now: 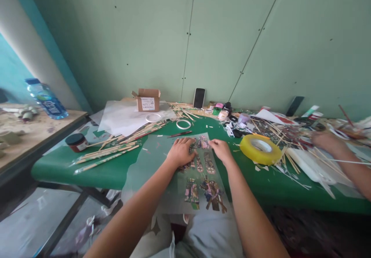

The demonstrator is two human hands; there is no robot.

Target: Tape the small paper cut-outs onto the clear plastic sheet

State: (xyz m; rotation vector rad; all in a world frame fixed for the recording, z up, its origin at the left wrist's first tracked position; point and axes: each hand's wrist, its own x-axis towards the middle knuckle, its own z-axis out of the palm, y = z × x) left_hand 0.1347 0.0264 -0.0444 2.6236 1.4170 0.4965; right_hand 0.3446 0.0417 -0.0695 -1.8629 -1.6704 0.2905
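A translucent sheet with printed cut-out figures (pixel 191 193) lies on the green table mat, with a larger frosted sheet (pixel 142 177) under it. Part of it hangs past the table's front edge, over my lap. My left hand (pixel 181 152) rests flat on the printed sheet with its fingers spread, covering some of the pictures. At the sheet's upper right corner, the fingers of my right hand (pixel 219 148) are pinched together on its edge. Just beyond my left fingertips are a dark thin craft knife or pen (pixel 179 134) and a silver ring (pixel 183 124).
A yellow tape roll (pixel 246 153) lies to the right, beside scattered wooden sticks and a white bottle (pixel 311 167). Another person's hand (pixel 327 141) reaches in there. On the left are sticks (pixel 107 157), a dark-lidded jar (pixel 76 142) and a cardboard box (pixel 148 100). A phone (pixel 199 98) leans on the wall.
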